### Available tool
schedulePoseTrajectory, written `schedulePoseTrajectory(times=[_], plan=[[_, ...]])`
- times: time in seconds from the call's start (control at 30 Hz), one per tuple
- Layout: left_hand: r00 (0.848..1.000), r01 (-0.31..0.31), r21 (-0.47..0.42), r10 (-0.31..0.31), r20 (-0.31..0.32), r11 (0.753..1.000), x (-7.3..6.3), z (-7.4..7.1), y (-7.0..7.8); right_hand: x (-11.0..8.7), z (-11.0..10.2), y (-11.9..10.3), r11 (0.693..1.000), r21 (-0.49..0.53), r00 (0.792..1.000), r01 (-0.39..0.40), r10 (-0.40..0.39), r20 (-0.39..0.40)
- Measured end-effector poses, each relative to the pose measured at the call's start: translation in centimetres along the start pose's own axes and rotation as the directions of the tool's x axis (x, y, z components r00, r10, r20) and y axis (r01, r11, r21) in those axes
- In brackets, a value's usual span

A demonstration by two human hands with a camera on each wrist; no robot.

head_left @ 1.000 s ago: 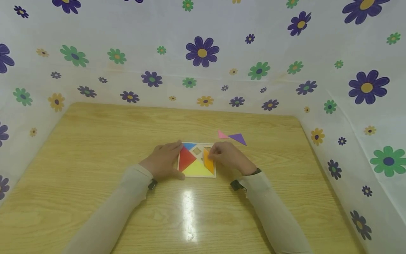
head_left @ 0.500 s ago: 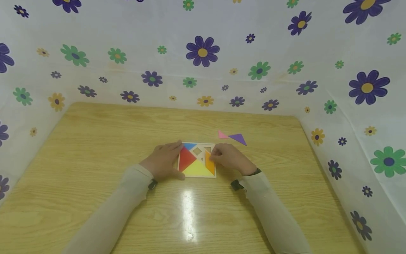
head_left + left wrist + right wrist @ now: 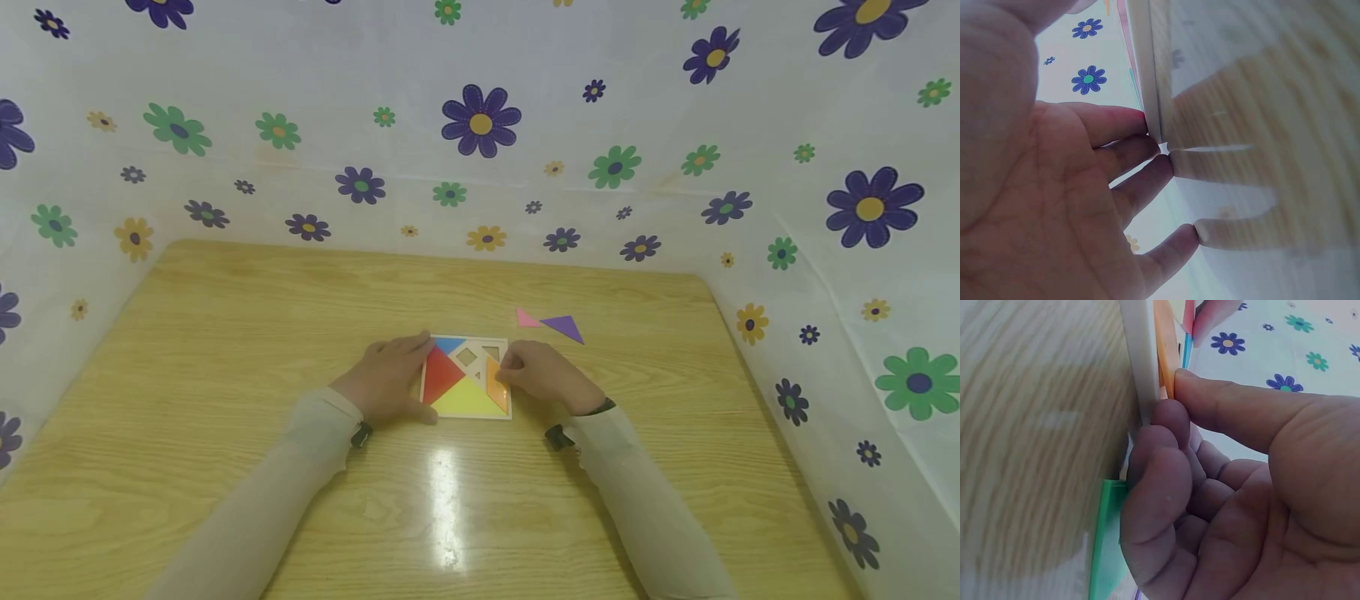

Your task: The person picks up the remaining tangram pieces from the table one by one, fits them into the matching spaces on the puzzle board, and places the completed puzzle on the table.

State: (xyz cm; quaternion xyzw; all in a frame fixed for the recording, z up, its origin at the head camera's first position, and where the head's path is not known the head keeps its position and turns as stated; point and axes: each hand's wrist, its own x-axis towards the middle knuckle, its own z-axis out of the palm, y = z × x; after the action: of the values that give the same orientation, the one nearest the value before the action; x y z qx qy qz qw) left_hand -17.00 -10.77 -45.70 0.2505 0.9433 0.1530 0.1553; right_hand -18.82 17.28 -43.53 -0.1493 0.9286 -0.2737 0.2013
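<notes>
Orange piece (image 3: 495, 387), tipped up a second ago, now lies nearly flat at the right side of the puzzle tray (image 3: 481, 365); whether it sits fully down, I cannot tell. Thumb and forefinger of the right hand (image 3: 546, 369) pinch its outer edge, a hold that seems meant for fine turning. Against the tray's left edge rests the left hand (image 3: 385, 379), fingers spread, probably bracing it against sliding on the counter (image 3: 337, 542). Blue (image 3: 448, 345), red (image 3: 442, 375) and yellow pieces (image 3: 468, 400) lie within the tray. Beyond its far right corner, pink (image 3: 527, 319) and purple pieces (image 3: 566, 327) wait, presumably kept within reach; a green piece (image 3: 1109, 544) shows beside the tray, under the right hand.
</notes>
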Motion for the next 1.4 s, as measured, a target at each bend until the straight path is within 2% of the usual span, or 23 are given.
schedulePoseTrajectory(times=[0.33,0.53,0.63,0.8,0.93,1.17,1.4], plan=[[1.000,0.004,0.013,-0.004,0.009,1.000,0.2,0.0,-0.1,-0.1,0.0,0.0,0.999,0.032,1.000,0.004,-0.004,0.014],[1.000,0.009,0.007,-0.009,0.018,1.000,0.0,-0.1,0.1,-0.2,0.1,0.0,1.000,0.011,1.000,0.023,-0.023,0.013],[1.000,0.001,0.006,-0.001,0.009,1.000,-0.1,-0.2,0.2,-0.3,-0.3,0.3,0.999,0.003,0.999,0.032,-0.032,-0.027],[1.000,0.001,0.007,-0.001,0.003,1.000,-0.1,-0.1,0.1,-0.8,-1.9,0.9,0.999,0.022,0.990,0.041,-0.038,-0.139],[1.000,0.005,0.001,-0.005,0.005,1.000,0.0,-0.1,0.1,-1.3,-3.1,1.1,0.999,-0.028,0.985,0.017,-0.022,-0.173],[1.000,0.005,-0.016,-0.005,0.006,1.000,-0.3,-0.3,0.3,-2.0,-4.5,1.3,0.993,-0.114,0.989,-0.037,0.020,-0.147],[1.000,0.002,-0.015,-0.002,0.004,1.000,-0.3,-0.3,0.3,-2.0,-4.6,1.6,0.989,-0.131,0.992,-0.075,0.061,-0.108]])
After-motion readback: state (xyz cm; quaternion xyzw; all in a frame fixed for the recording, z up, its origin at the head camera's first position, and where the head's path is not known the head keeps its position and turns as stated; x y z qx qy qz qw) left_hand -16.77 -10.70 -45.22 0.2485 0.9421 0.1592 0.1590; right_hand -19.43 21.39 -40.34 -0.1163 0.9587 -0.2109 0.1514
